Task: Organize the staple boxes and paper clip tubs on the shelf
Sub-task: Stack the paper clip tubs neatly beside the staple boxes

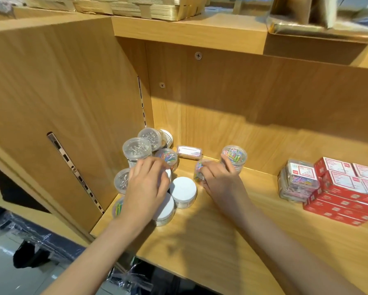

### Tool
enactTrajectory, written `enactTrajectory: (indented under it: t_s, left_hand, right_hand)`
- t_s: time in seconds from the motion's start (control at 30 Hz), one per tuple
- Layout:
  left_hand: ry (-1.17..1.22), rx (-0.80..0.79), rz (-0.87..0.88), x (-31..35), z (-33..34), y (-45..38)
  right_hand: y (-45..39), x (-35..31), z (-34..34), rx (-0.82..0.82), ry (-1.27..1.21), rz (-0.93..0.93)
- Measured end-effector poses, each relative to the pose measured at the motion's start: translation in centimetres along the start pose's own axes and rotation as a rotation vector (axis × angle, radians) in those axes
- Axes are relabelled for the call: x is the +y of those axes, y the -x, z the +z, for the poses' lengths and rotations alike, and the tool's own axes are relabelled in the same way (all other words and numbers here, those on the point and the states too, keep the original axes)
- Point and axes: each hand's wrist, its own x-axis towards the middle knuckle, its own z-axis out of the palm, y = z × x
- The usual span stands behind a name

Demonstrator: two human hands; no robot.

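Note:
Several round clear paper clip tubs (137, 149) crowd the left back corner of the wooden shelf (200, 248), some stacked, two showing white bases (183, 190). My left hand (145, 186) reaches over this cluster, and its fingers curl on a tub with a white end. My right hand (218, 177) grips a tilted tub of coloured clips (198, 172). Just behind it stands another coloured-clip tub (235, 156). One tub (189, 152) lies on its side near the back wall. Red staple boxes (346, 190) are stacked at the right.
Two clear square boxes of clips (298, 182) are stacked left of the red boxes. The shelf's left side panel (61, 103) carries metal slotted rails. The upper shelf holds golden baskets (136, 6). Bare shelf lies between the tubs and the boxes.

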Motion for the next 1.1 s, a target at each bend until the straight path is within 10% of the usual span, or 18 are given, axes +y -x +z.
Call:
enactTrajectory:
  t_s: [0.63, 0.9, 1.1]
  left_hand:
    - [0.175, -0.127, 0.053, -1.2, -1.7, 1.0]
    - [0.138, -0.048, 0.069, 1.2, -0.9, -0.4]
    - [0.298, -0.171, 0.193, 6.2, 1.9, -1.4]
  right_hand:
    - [-7.1, 0.2, 0.7, -0.294, -0.004, 0.176]
    - [-1.0, 2.0, -6.4, 0.115, -0.646, 0.569]
    - [4.6, 5.8, -11.5, 0.329, -0.568, 0.756]
